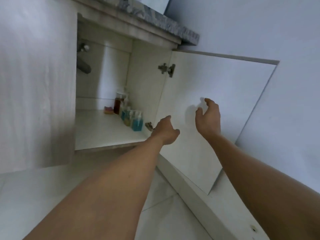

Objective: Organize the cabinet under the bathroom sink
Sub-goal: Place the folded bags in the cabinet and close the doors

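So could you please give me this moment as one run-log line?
cabinet door: open | bottles: lined along right inner wall | left hand: empty, at cabinet front | right hand: empty, before door

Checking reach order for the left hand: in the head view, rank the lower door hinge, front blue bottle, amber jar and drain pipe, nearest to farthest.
From the left hand:
1. Lower door hinge, beside its knuckles.
2. Front blue bottle, at the shelf's right front.
3. Amber jar, farther back along the right wall.
4. Drain pipe, high at back left.
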